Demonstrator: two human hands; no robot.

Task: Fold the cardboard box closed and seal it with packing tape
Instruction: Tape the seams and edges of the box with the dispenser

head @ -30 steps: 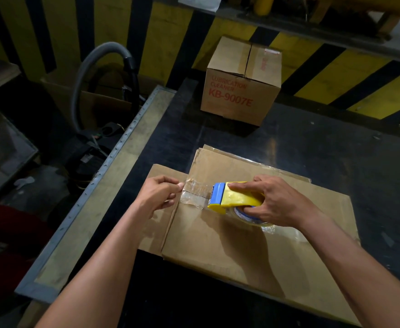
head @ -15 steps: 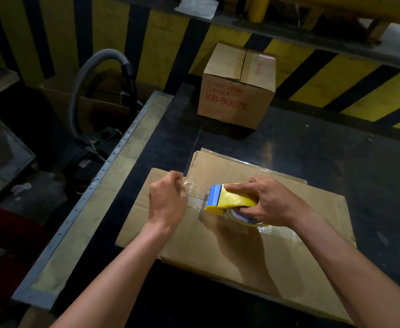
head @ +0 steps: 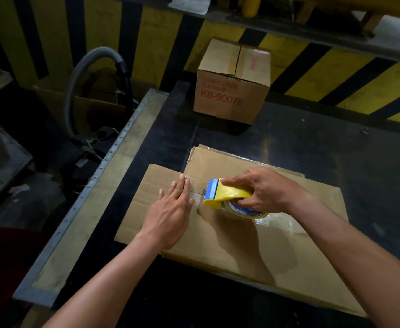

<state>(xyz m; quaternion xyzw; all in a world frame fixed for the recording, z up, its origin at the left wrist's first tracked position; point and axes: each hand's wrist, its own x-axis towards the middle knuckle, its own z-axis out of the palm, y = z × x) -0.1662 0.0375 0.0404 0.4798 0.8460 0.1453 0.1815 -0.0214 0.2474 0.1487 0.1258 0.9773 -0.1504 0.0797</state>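
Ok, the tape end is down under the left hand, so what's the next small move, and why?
Probably draw the tape dispenser rightward along the flattened cardboard. The left hand presses the clear tape end flat with straight fingers, anchoring it, and the right hand grips the dispenser right beside it.

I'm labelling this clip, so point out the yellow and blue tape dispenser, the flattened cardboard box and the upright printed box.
yellow and blue tape dispenser (head: 233,194): head view, yellow body.
flattened brown cardboard box (head: 253,256): head view, bare top panel.
upright red-lettered cardboard box (head: 227,98): head view, printed front face.
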